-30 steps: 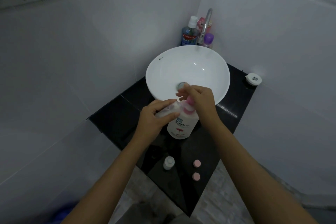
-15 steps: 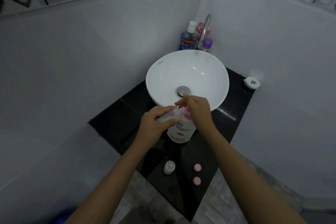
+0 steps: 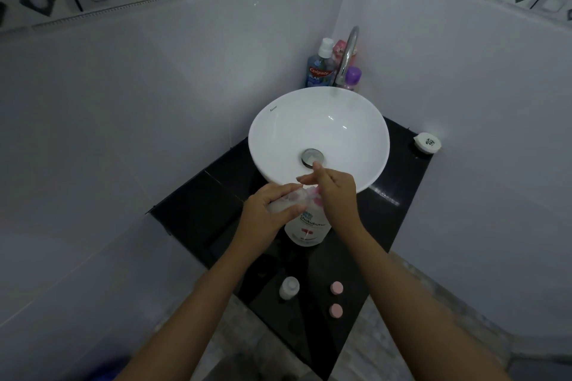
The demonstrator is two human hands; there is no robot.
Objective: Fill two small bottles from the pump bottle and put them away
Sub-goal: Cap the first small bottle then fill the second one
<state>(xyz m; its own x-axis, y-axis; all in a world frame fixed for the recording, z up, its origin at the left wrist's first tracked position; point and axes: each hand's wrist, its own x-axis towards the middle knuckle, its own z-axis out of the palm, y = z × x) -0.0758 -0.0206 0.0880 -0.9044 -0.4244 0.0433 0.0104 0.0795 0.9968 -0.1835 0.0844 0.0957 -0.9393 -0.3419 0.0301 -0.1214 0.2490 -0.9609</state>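
Observation:
A white pump bottle [image 3: 306,230] with a pink pump head stands on the black counter [image 3: 198,195] just in front of the basin. My left hand [image 3: 266,213] grips a small clear bottle [image 3: 286,199], held tilted at the pump's spout. My right hand [image 3: 335,192] lies on top of the pump head with its fingers stretched out, hiding most of the head. A second small bottle [image 3: 289,288] stands uncapped near the counter's front edge. Two pink caps [image 3: 336,288] [image 3: 335,310] lie to its right.
A white round basin [image 3: 318,133] with a metal drain sits behind the hands. A curved tap [image 3: 348,56], a blue mouthwash bottle [image 3: 318,71] and a purple bottle [image 3: 353,79] stand in the corner. A white lidded container [image 3: 427,142] sits at the counter's right edge. Tiled walls close in on both sides.
My right hand has pushed the pump head down, so less pink shows beneath it. The left hand keeps the small bottle at the spout. The view has tilted slightly.

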